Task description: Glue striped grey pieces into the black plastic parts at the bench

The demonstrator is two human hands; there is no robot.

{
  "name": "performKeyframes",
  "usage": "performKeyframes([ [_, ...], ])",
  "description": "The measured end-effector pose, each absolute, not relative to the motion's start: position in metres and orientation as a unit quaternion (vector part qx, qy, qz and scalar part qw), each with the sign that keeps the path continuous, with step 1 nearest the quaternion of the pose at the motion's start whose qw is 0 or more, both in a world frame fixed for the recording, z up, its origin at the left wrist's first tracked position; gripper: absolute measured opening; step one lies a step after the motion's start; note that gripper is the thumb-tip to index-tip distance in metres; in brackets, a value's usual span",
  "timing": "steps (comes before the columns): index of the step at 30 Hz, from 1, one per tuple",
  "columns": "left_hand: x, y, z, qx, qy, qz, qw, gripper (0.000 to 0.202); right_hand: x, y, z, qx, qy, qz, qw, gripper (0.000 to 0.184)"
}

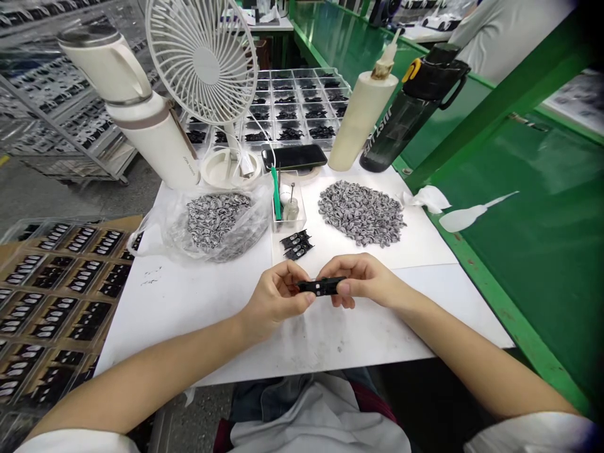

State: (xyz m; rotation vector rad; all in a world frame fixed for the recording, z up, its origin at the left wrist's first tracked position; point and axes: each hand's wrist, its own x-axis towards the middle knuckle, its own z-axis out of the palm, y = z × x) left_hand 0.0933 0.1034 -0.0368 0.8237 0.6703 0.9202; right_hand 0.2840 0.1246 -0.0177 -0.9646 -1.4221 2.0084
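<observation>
One black plastic strip (321,287) is held level between both hands, just above the white sheet (179,314) covering the table. The left hand (276,299) pinches one end between thumb and curled fingers, the right hand (361,282) pinches the other, and the two nearly meet over it. Just ahead, two more black strips (297,244) lie together beside a small clear plastic box (289,211) holding a green-handled tool (276,195) and a little glass bottle (291,210). Those few strips are all that lie near the hands – far more remains in bulk: a broad heap of small grey parts (361,214) sits loose on the sheet to the right, and a second heap (217,220) fills the bottom of a clear plastic bag (155,239) to the left. Farther back, a compartmented tray (292,104) holds black pieces in its visible cells, while more trays of black-and-silver parts (61,302) lie off the table's left side – beyond a phone (293,157) and a white desk fan (202,60).
</observation>
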Motion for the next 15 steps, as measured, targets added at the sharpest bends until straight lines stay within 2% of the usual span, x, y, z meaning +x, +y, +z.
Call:
performKeyframes([
  [6, 0.095, 0.102, -0.038, 0.365, 0.344, 0.407, 0.764, 0.021, 0.298, 0.133, -0.005, -0.358, -0.612, 0.669, 0.222, 0.036],
  [9, 0.096, 0.103, -0.037, 0.326, 0.370, 0.373, 0.786, 0.023, 0.311, 0.130, 0.002, -0.438, -0.640, 0.569, 0.273, 0.030],
  [12, 0.097, 0.103, -0.036, 0.297, 0.391, 0.357, 0.794, 0.024, 0.329, 0.117, 0.003, -0.584, -0.646, 0.354, 0.340, 0.021],
  [15, 0.097, 0.104, -0.034, 0.285, 0.402, 0.352, 0.796, 0.024, 0.358, 0.108, -0.008, -0.689, -0.611, 0.041, 0.388, 0.016],
])
